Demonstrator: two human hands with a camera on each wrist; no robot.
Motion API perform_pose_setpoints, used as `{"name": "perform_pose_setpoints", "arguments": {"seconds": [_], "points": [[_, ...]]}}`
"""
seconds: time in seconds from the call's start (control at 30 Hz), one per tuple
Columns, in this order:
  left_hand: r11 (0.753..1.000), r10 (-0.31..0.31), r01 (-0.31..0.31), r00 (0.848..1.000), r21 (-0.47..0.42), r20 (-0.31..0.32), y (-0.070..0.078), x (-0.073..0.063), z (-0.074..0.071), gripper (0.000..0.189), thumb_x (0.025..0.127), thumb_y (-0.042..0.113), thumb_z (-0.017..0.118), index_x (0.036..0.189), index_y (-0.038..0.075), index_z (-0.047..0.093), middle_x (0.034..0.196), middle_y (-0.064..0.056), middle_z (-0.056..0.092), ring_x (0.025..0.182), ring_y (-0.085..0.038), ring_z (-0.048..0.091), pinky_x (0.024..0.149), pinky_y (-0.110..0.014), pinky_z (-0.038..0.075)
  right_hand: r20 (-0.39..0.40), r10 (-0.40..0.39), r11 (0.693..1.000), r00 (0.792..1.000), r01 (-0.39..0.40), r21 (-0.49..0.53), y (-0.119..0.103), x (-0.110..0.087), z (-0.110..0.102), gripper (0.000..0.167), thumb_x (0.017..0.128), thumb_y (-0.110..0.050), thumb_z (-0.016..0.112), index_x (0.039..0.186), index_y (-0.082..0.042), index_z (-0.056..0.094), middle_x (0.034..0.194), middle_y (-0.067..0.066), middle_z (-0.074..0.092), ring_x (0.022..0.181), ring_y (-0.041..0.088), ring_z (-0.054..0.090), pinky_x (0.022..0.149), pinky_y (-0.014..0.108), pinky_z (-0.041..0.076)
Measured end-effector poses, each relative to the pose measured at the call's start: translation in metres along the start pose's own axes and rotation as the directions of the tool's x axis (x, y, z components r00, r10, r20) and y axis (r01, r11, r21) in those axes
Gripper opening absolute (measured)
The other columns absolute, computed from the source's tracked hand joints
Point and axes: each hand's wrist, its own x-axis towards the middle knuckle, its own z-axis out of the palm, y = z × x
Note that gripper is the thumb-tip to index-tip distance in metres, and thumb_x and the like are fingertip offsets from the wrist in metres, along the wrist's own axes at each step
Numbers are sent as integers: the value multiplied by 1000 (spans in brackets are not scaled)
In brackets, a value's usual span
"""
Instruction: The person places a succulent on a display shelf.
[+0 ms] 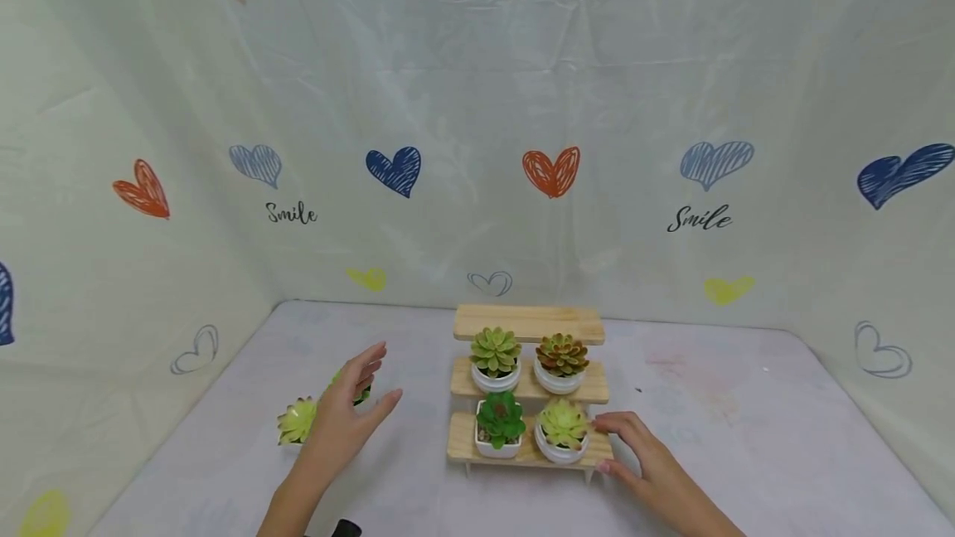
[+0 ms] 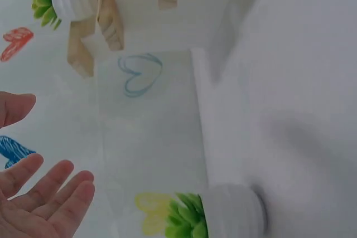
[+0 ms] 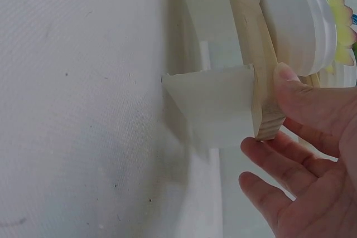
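A three-tier wooden plant stand (image 1: 528, 323) stands on the table. Its middle tier bears a green succulent (image 1: 496, 351) and a reddish-brown one (image 1: 562, 355), both in white pots. On the bottom tier are a dark green succulent (image 1: 500, 419) and a pale yellow-green one (image 1: 563, 423). My right hand (image 3: 312, 154) grips the right end of the bottom board (image 3: 270, 115), thumb on top, fingers round its end. My left hand (image 1: 343, 421) hovers left of the stand, fingers apart, holding nothing. Beside it are a yellow-green succulent (image 1: 297, 421) and another green plant (image 1: 362, 395), mostly hidden by the hand.
The stand's top board holds no pot. A pale sheet (image 1: 477, 106) printed with hearts and "Smile" hangs behind and beside the table (image 1: 418, 471). At the bottom edge a small black object (image 1: 346, 529) shows partly.
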Motion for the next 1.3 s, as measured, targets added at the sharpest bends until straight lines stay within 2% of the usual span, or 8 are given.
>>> {"name": "perform_pose_setpoints", "arguments": {"seconds": [0.1, 0.27, 0.33, 0.43, 0.57, 0.7, 0.83, 1.3], "points": [[998, -22, 23, 999, 55, -28, -6, -5, -14, 61, 84, 17, 70, 137, 7, 42, 134, -14, 50, 120, -30, 50, 96, -43, 44, -12, -17, 1000, 1000, 17, 3, 1, 0, 2, 38, 82, -19, 69, 118, -16, 55, 115, -3, 55, 106, 10, 55, 80, 26, 53], [986, -28, 42, 996, 162, -89, -20, -14, -31, 61, 83, 14, 70, 136, 4, 42, 131, -16, 51, 117, -31, 49, 93, -19, 42, -30, -42, 999, 999, 43, 20, 3, -1, 2, 38, 81, -16, 70, 117, -15, 56, 113, -2, 55, 105, 8, 55, 79, 24, 53], [977, -29, 53, 993, 209, -118, -25, -17, -36, 61, 82, 13, 70, 136, 4, 42, 128, -17, 51, 113, -33, 51, 90, -24, 44, -36, -30, 999, 999, 30, 12, 2, 0, 1, 38, 81, -16, 70, 117, -16, 56, 114, -3, 55, 106, 7, 55, 80, 24, 53], [961, -50, 84, 990, 262, -134, -30, -20, -43, 64, 81, 14, 71, 136, 3, 42, 127, -21, 50, 109, -37, 50, 85, -48, 44, -40, 4, 1000, 999, -4, -7, 2, 0, -1, 38, 81, -18, 70, 116, -16, 57, 114, -6, 55, 106, 7, 55, 81, 25, 53], [934, -162, 182, 983, 309, -92, -40, -26, -51, 71, 81, 21, 71, 139, 1, 35, 132, -26, 44, 116, -44, 43, 89, -59, 39, -33, 6, 1000, 999, -7, -19, 2, 0, -1, 38, 80, -17, 71, 115, -14, 57, 113, -5, 56, 105, 8, 55, 80, 27, 53], [876, -339, 322, 941, 358, -16, -52, -33, -61, 82, 82, 27, 70, 143, -3, 25, 136, -32, 32, 125, -50, 31, 97, -63, 32, -29, -8, 1000, 1000, 8, 7, 3, -1, 1, 37, 81, -17, 70, 116, -15, 57, 113, -5, 55, 106, 6, 55, 80, 25, 53], [812, -464, 418, 886, 407, 14, -62, -36, -65, 91, 80, 34, 70, 140, -11, 19, 129, -39, 31, 117, -52, 36, 96, -63, 34, -37, -57, 997, 998, 59, 48, 4, -2, 2, 37, 81, -13, 70, 116, -13, 57, 112, 0, 55, 105, 4, 54, 78, 25, 54], [774, -576, 557, 817, 301, -30, -85, -36, -48, 88, 80, 39, 69, 131, -17, 23, 109, -32, 36, 99, -44, 47, 76, -48, 47, -22, -12, 1000, 1000, 13, 23, 3, -1, 2, 35, 82, -17, 69, 115, -12, 57, 112, -3, 56, 104, 6, 55, 78, 26, 54]]}}
